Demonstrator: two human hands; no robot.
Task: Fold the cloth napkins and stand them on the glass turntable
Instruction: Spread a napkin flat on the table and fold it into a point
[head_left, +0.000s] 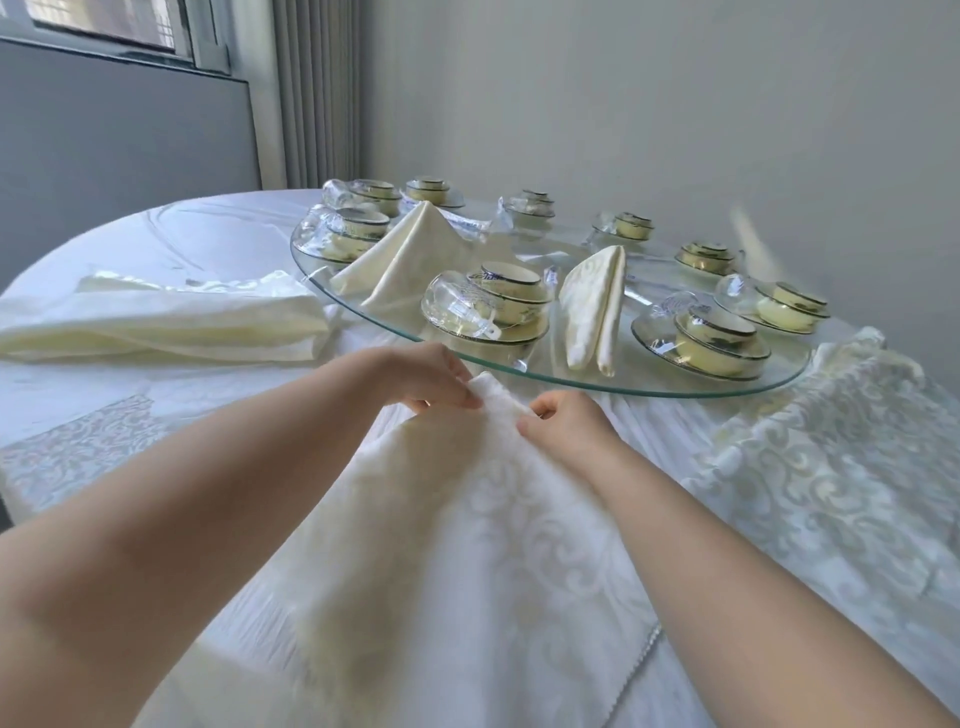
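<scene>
Right at the near rim of the round glass turntable (675, 391), your left hand (431, 376) and right hand (566, 423) both pinch the peak of a cream damask cloth napkin (467, 519) lying on the white tablecloth (156, 374); two folded cream napkins (595, 306) already stand on the glass.

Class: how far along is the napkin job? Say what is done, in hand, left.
Done: a pyramid napkin and a narrow folded napkin stand on the glass turntable. In hand: left hand and right hand pinch a third napkin. Left: stand it; fold the napkin pile.
</scene>
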